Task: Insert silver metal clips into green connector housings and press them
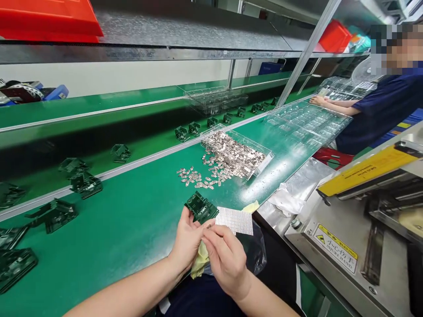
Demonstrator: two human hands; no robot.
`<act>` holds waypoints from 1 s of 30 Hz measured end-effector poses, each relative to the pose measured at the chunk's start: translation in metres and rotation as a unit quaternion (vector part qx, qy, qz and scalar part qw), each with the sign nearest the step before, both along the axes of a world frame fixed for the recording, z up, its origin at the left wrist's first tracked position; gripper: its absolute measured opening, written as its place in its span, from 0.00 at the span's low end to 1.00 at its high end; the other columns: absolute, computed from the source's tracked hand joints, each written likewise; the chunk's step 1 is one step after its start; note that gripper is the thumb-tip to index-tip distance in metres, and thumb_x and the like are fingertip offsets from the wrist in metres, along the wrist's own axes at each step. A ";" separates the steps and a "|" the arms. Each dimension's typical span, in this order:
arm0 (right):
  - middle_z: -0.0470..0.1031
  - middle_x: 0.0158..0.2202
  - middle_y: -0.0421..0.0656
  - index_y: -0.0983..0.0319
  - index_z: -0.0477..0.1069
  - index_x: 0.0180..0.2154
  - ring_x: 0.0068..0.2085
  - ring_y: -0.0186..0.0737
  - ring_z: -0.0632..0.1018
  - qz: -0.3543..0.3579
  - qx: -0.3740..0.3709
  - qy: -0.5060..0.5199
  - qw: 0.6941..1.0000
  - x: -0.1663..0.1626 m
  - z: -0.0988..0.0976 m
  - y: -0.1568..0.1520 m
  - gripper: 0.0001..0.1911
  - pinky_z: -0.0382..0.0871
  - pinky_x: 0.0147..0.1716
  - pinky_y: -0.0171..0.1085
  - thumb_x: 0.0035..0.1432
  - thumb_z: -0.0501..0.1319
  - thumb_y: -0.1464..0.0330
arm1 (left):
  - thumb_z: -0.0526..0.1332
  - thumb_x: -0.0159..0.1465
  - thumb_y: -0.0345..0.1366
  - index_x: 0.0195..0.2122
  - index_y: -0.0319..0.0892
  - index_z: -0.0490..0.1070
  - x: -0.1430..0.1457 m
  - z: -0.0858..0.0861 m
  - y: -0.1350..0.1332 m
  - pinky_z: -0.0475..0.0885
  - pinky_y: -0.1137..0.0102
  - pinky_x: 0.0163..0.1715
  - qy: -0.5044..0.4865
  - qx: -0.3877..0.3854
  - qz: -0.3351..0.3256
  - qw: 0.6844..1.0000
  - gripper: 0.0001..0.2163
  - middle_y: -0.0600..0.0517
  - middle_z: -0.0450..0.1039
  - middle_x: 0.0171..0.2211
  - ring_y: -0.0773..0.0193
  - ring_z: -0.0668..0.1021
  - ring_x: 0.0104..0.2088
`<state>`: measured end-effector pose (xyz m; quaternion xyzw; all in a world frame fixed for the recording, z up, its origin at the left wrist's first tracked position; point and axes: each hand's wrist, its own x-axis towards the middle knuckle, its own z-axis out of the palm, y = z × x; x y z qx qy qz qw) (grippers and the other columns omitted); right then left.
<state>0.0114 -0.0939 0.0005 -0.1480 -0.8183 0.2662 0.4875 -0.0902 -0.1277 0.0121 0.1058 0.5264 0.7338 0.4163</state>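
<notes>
My left hand (pixel 187 240) holds a dark green plastic fixture (pixel 201 207) by its near edge, just above the green bench mat (pixel 132 220). My right hand (pixel 226 257) pinches a small metal piece (pixel 209 226) between thumb and forefinger, right against the fixture. A white gridded sheet (pixel 235 220) lies beside the fixture on the right. A yellow cloth (pixel 199 262) hangs under my left hand. Loose small metal parts (pixel 198 176) lie scattered ahead, spilling from a clear tray (pixel 236 152) full of them.
Several dark green fixtures (pixel 82 182) ride the conveyor belt to the left and behind. Clear blister trays (pixel 307 121) lie further right. A co-worker (pixel 373 110) sits at the right. A grey machine with a yellow warning label (pixel 335 248) stands at my right.
</notes>
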 end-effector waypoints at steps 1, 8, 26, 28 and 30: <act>0.74 0.37 0.49 0.61 0.72 0.48 0.39 0.41 0.78 0.005 -0.031 0.002 1.000 0.001 0.000 -0.001 0.17 0.77 0.37 0.38 0.60 0.56 0.81 | 0.74 0.44 0.29 0.42 0.46 0.65 0.000 0.000 0.000 0.75 0.74 0.39 0.003 -0.002 0.005 1.000 0.26 0.53 0.76 0.42 0.66 0.80 0.38; 0.72 0.35 0.44 0.60 0.75 0.40 0.34 0.38 0.76 0.025 -0.318 0.021 0.948 -0.002 -0.002 -0.001 0.08 0.76 0.31 0.34 0.57 0.63 0.73 | 0.73 0.46 0.32 0.39 0.46 0.63 -0.003 -0.005 -0.003 0.75 0.74 0.37 0.046 -0.002 0.017 0.999 0.23 0.54 0.74 0.42 0.67 0.79 0.37; 0.67 0.48 0.47 0.58 0.75 0.32 0.51 0.47 0.71 -0.098 -0.255 -0.035 0.961 0.014 0.001 0.014 0.01 0.63 0.51 0.46 0.56 0.64 0.70 | 0.58 0.65 0.30 0.54 0.52 0.60 0.003 -0.019 -0.023 0.74 0.76 0.40 0.200 0.110 -0.161 0.960 0.18 0.52 0.70 0.46 0.69 0.77 0.41; 0.67 0.48 0.47 0.59 0.74 0.32 0.51 0.47 0.71 -0.105 -0.247 -0.042 0.962 0.015 0.002 0.013 0.01 0.63 0.51 0.45 0.57 0.63 0.70 | 0.57 0.67 0.31 0.55 0.52 0.60 0.002 -0.021 -0.024 0.74 0.77 0.38 0.228 0.105 -0.166 0.954 0.17 0.53 0.71 0.43 0.70 0.76 0.38; 0.67 0.47 0.47 0.59 0.73 0.32 0.51 0.47 0.70 -0.110 -0.243 -0.043 0.963 0.016 0.002 0.013 0.01 0.62 0.51 0.44 0.56 0.63 0.70 | 0.56 0.67 0.31 0.54 0.52 0.60 0.002 -0.023 -0.025 0.72 0.79 0.34 0.258 0.094 -0.164 0.948 0.16 0.54 0.71 0.39 0.72 0.75 0.34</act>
